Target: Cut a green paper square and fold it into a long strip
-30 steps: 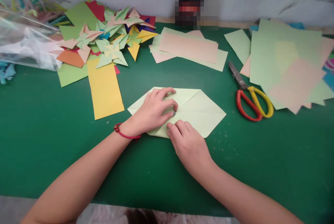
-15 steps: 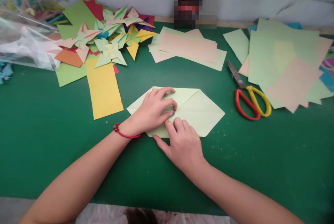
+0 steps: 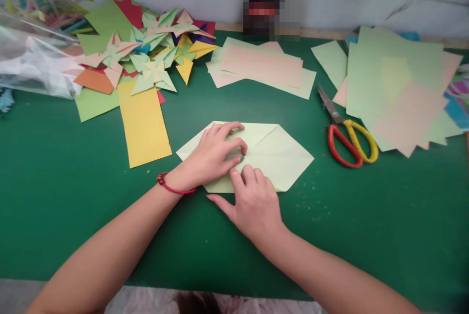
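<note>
A pale green folded sheet of paper (image 3: 289, 150) lies on the green table as a long six-sided shape with pointed left and right ends. A diagonal crease edge shows near its upper right. Across its left half rests my left hand (image 3: 218, 153), open, fingers spread and slightly bent, a red cord bracelet on the wrist. My right hand (image 3: 256, 197) presses on the paper's lower middle with bent fingers, its thumb stretched out to the left beyond the lower edge. It is open and grips nothing. Both hands nearly meet at the paper's middle.
Scissors (image 3: 342, 133) with red and yellow handles lie right of the paper. Beyond them sits a pile of green and pink sheets (image 3: 395, 74). Paper strips (image 3: 264, 65) lie at the back. Folded paper stars (image 3: 154, 72), a yellow rectangle (image 3: 144, 128) and a clear plastic bag (image 3: 32, 60) are left.
My right thumb has swung out to the left, away from the paper's lower edge. The left hand and the folded paper hold their place, while the whole view shifts slightly.
</note>
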A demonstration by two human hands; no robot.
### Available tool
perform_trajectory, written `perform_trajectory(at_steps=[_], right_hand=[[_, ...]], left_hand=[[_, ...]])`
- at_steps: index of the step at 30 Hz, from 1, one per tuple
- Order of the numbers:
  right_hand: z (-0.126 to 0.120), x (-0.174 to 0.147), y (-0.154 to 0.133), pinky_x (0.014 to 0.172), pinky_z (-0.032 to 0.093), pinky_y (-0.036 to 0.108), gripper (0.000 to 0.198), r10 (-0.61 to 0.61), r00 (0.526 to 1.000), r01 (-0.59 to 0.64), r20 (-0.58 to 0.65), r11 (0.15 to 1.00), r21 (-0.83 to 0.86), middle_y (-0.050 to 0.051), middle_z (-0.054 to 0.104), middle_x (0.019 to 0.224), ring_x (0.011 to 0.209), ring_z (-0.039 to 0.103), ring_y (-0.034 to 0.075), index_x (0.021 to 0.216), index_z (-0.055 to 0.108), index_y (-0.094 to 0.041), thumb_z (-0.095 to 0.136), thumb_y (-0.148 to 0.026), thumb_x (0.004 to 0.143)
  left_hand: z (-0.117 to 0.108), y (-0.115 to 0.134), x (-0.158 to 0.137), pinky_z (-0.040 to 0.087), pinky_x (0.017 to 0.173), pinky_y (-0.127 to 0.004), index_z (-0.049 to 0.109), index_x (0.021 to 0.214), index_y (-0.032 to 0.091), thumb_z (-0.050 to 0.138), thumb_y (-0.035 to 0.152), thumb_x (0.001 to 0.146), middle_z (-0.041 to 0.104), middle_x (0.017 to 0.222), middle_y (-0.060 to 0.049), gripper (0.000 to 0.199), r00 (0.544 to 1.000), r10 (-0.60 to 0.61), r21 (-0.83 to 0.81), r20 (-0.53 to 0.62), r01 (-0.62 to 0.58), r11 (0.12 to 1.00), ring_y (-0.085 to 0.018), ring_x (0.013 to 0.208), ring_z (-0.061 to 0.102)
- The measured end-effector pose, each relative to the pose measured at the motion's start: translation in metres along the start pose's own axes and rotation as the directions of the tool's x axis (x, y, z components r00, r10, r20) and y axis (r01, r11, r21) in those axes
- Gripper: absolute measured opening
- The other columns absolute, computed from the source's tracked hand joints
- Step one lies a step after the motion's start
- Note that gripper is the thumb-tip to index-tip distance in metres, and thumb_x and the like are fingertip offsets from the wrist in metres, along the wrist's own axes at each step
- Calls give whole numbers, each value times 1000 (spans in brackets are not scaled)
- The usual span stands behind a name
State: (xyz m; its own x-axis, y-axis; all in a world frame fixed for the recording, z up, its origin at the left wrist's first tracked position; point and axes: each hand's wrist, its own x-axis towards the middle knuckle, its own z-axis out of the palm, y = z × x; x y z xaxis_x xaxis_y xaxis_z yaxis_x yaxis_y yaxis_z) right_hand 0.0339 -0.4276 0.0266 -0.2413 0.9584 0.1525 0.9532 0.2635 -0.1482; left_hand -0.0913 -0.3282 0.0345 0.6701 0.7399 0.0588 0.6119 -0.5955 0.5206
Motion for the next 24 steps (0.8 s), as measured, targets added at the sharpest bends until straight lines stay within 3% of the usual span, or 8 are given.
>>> perform_trajectory(at_steps=[3,8,11,24], right_hand=[[-1,0,1,61,29,32,43,-12,1000,12,4,1000,18,7,53,78,71,42,20,96,57,-16,37,-53,89],[0,0,4,58,30,32,16,-31,1000,31,-3,1000,0,5,51,73,67,41,18,95,56,-14,42,-20,90],[1,-1,6,58,32,31,18,-44,999,43,-20,999,-29,4,50,72,65,41,17,96,56,-14,41,-8,87],[-9,-4,5,55,34,30,23,-42,998,47,40,990,-131,4,50,72,62,44,16,96,53,-16,41,-1,83]], left_hand=[[0,0,0,32,99,-42,60,92,23,52,18,82,43,131,-6,13,1000,4,5,-3,-4,1000,-24,116,41],[1,-1,0,32,99,-43,60,91,23,52,18,82,43,131,-6,13,1000,5,3,5,-5,1000,-24,116,41],[0,-1,0,32,99,-42,60,92,23,52,18,82,43,131,-6,13,1000,5,4,4,-5,1000,-23,117,41],[1,-1,0,33,99,-42,60,92,23,52,18,82,44,131,-5,13,1000,10,-13,-6,-10,1000,-24,116,41]])
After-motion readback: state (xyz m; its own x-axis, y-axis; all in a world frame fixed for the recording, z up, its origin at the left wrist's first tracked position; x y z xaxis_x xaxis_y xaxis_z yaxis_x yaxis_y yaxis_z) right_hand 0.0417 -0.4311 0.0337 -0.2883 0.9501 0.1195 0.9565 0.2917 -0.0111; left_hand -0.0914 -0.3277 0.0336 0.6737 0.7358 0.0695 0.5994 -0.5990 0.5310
